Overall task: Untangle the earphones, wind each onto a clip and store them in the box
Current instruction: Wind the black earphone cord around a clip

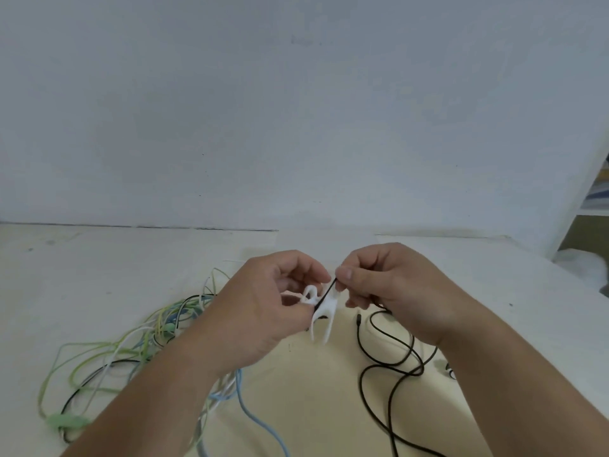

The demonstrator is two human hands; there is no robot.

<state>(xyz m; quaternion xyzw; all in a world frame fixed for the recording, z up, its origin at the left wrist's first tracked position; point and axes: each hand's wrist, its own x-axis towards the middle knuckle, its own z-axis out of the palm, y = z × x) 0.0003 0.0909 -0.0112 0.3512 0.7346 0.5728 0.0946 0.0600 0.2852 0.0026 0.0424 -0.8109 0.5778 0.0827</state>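
Both hands [263, 301] [395, 291] on clip [324, 324]; cord [326, 293]

Likely home room: bare wall [296, 110], cream tabletop [99, 258], white shelf [593, 211].

No readable text, labels or numbers anywhere I can see. The white clip [328, 311] I'm holding looks unmarked, though it's too blurred to be sure.

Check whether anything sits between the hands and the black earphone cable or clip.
Nothing visible. The left hand holds the white clip, the right hand pinches the black cable across it. The coloured tangle lies off to the left. The box is out of view.
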